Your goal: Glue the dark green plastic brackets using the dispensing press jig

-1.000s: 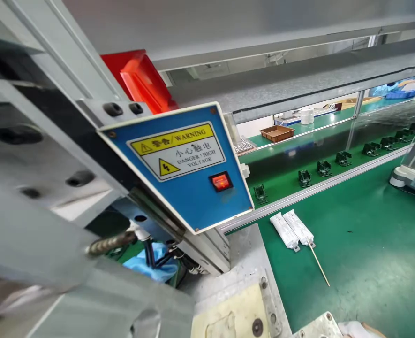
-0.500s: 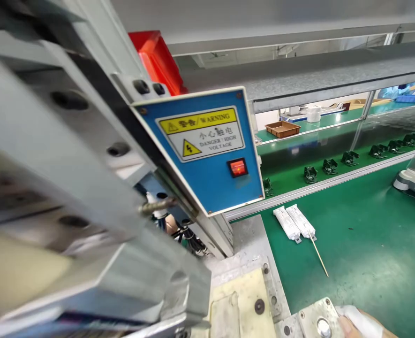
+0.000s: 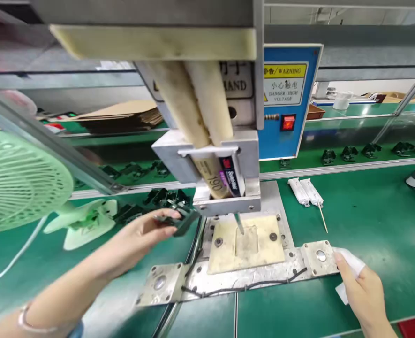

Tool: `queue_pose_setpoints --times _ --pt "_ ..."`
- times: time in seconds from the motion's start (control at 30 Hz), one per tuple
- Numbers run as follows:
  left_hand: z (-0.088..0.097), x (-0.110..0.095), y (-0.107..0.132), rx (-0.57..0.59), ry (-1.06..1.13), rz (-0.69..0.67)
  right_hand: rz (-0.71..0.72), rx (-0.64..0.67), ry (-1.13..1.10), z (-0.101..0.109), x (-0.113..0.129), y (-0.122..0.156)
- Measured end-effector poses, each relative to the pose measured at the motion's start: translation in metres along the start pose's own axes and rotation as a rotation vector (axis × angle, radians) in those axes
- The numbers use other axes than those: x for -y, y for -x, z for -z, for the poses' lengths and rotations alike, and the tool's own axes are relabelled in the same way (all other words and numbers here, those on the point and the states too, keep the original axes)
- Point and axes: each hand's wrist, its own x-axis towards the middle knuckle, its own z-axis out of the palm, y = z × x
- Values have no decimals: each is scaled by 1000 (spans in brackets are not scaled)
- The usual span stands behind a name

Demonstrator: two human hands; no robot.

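Observation:
My left hand pinches a dark plastic part between thumb and fingers, left of the dispensing machine's nozzle. Behind that hand lies a pile of similar dark parts. Below the nozzle is a cream fixture plate with a shallow recess in its middle. Two adhesive tubes sit in the metal holder above. My right hand is closed on a white tissue, beside the right metal button plate.
A light green fan stands at the left. The left button plate and a black cable run along the fixture's front. Two white tubes and a thin stick lie to the right. Dark parts line the conveyor behind.
My view has swung left and back, bringing the nozzle, fan and my left hand with its part into sight. My right hand, earlier at the bottom edge, now shows fully, still beside the button plate.

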Motion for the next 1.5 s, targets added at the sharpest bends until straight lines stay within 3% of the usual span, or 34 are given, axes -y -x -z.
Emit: queue_pose_setpoints --times 0.13,0.23,0.3,0.43,0.63,0.83,0.97,1.07,1.13,1.23,1.3,1.33,1.43,1.5 --pt "-22 5 31 474 219 294 -4 -14 56 3 -3 -4" --pt "-49 -8 42 740 256 241 24 -14 94 5 -2 -5" --pt "-64 -17 37 818 350 217 42 -29 115 6 0 -4" --pt "-79 -23 8 841 501 370 60 -52 132 6 2 -3" --pt "-91 -14 -20 766 428 220 19 -8 142 10 -10 -14" --pt "-104 -2 -3 612 269 36 58 -2 170 13 -15 -18" --pt "-78 -2 8 514 -58 -89 34 -18 122 14 -15 -16" --pt "-40 10 21 257 -237 -143 -59 6 68 16 -15 -18" --pt "-17 27 35 132 -227 -20 -97 51 33 15 -14 -20" --pt "-3 54 57 87 -47 324 -146 116 -32 8 -8 -24" --pt "-7 67 70 63 199 461 -238 120 -38 0 -3 -25" --pt "-13 71 75 -16 319 513 -287 116 -36 -3 -1 -25" --pt "-29 73 83 -225 514 546 -357 118 -62 -10 2 -23" --pt "-33 72 83 -245 546 547 -354 110 -72 -12 1 -21"
